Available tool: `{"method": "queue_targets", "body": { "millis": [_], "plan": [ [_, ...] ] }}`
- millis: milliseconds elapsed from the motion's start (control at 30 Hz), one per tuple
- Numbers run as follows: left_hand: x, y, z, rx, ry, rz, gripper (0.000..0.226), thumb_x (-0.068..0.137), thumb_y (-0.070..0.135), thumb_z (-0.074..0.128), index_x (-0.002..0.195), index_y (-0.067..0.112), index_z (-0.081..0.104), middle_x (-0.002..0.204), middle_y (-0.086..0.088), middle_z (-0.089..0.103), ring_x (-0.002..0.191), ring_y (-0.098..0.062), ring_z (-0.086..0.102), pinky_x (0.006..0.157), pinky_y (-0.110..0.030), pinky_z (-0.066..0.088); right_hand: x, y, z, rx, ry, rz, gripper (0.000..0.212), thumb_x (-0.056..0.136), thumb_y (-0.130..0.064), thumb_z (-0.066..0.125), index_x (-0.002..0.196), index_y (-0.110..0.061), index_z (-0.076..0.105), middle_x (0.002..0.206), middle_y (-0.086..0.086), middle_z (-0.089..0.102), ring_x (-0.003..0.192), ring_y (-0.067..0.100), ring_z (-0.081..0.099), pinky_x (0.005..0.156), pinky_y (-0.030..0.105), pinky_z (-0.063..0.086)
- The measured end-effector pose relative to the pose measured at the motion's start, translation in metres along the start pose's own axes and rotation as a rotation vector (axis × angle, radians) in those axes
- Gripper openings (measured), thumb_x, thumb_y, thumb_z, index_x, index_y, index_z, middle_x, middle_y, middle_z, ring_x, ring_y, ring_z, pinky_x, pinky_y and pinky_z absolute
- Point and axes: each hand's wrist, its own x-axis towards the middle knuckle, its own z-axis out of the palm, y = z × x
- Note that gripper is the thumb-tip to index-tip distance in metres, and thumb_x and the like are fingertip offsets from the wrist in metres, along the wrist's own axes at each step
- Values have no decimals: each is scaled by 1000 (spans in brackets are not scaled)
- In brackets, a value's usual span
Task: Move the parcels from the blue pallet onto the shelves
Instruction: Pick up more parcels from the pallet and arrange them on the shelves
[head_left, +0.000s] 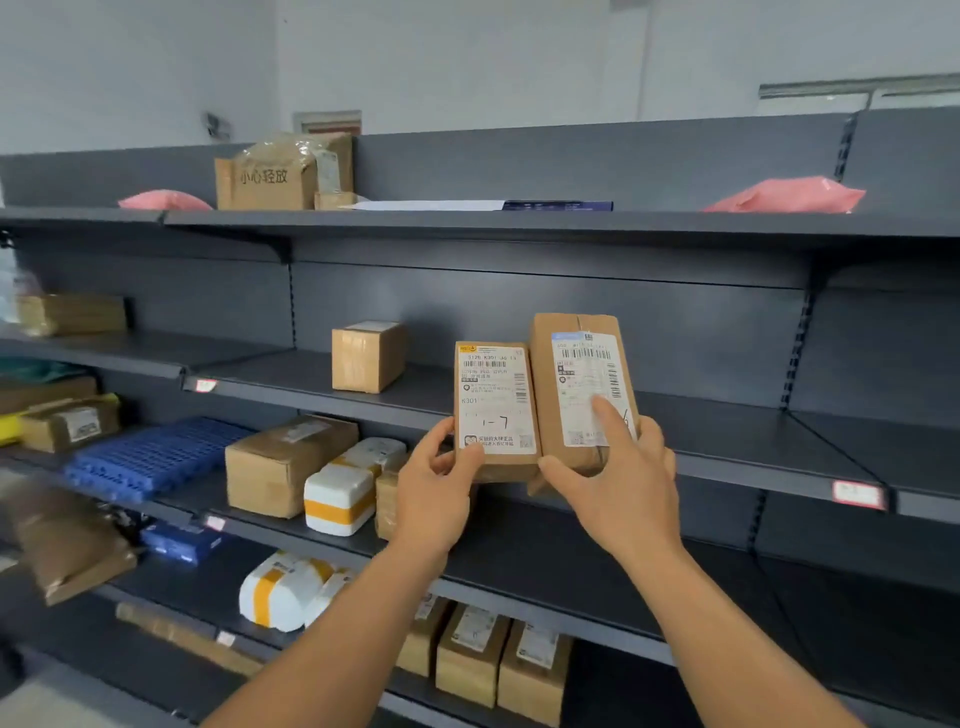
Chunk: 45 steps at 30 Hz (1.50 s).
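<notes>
Two brown cardboard parcels with white shipping labels stand upright side by side in front of the second dark grey shelf (701, 415). My left hand (434, 483) grips the bottom of the smaller parcel (496, 405), thumb on its label. My right hand (618, 478) grips the taller parcel (582, 389), with a finger lying up its label. Both parcels sit at about the shelf's front edge; I cannot tell whether they rest on it. The blue pallet is out of view.
A small brown box (368, 356) stands on the same shelf to the left. The shelf below holds a blue plastic grid (156, 457), a brown box (283, 462) and white foam boxes (340, 496). Pink bags (784, 196) and a carton (283, 174) lie on top. Lower shelves hold several parcels.
</notes>
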Motion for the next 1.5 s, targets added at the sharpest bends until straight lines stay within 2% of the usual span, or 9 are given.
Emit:
{"method": "queue_targets", "body": {
  "millis": [167, 300, 467, 700, 833, 967, 1167, 1300, 1500],
  "plan": [
    [49, -6, -35, -16, 80, -3, 36, 93, 26, 60, 126, 38, 49, 103, 12, 63, 97, -2, 57, 73, -19, 44, 44, -39, 43, 8, -52, -67, 84, 81, -61, 61, 149, -39, 19, 143, 1, 25, 126, 24, 29, 94, 36, 42],
    [91, -16, -69, -40, 123, -23, 41, 92, 26, 62, 131, 29, 53, 99, 11, 66, 96, -7, 62, 83, -31, 53, 68, -72, 83, -26, -73, -94, 84, 80, -64, 58, 149, -39, 18, 142, 4, 27, 125, 25, 30, 92, 37, 43],
    [143, -24, -117, -15, 132, -24, 41, 93, 25, 60, 132, 29, 50, 91, 15, 62, 85, -1, 59, 63, -17, 42, 105, -115, 136, -21, -95, -41, 83, 80, -66, 56, 149, -38, 19, 144, 8, 28, 129, 30, 29, 97, 42, 41],
    [200, -48, -166, 20, 84, -121, 31, 93, 27, 60, 124, 31, 55, 99, 11, 64, 92, -6, 61, 86, -33, 52, 162, -158, 193, -79, -87, 59, 81, 81, -69, 52, 148, -32, 26, 137, 15, 38, 123, 35, 36, 94, 41, 40],
    [218, -62, -180, 47, 57, -134, 24, 95, 27, 58, 117, 33, 56, 102, 12, 63, 93, -3, 58, 80, -28, 50, 182, -165, 227, -155, -103, 88, 80, 83, -71, 48, 148, -28, 29, 139, 18, 37, 123, 37, 36, 98, 43, 40],
    [233, -73, -190, 44, 45, -155, 27, 94, 29, 59, 121, 32, 57, 101, 14, 65, 95, -6, 60, 81, -30, 50, 195, -171, 251, -92, -126, 72, 52, 97, -39, 48, 146, -27, 32, 154, 12, 9, 130, 38, 35, 100, 45, 41],
    [247, -86, -198, 55, 59, -167, 26, 93, 30, 60, 118, 35, 57, 96, 18, 64, 92, -1, 58, 86, -33, 50, 196, -158, 282, 33, 54, -70, 37, 90, 0, 48, 120, -20, 43, 117, 5, 28, 81, 31, 54, 70, 38, 50],
    [249, -93, -198, 39, 46, -171, 30, 93, 29, 61, 123, 31, 57, 98, 18, 64, 90, 0, 59, 82, -28, 49, 204, -139, 299, -100, -91, -131, 54, 87, 4, 52, 134, -20, 37, 137, 6, 30, 97, 33, 55, 78, 39, 51],
    [242, -101, -190, 44, -13, -165, 35, 93, 28, 61, 127, 28, 56, 92, 18, 65, 84, 1, 61, 72, -22, 50, 183, -123, 308, -10, -243, -46, 54, 102, -26, 42, 152, -19, 24, 158, 4, 22, 139, 27, 32, 111, 38, 33]
  ]
}}
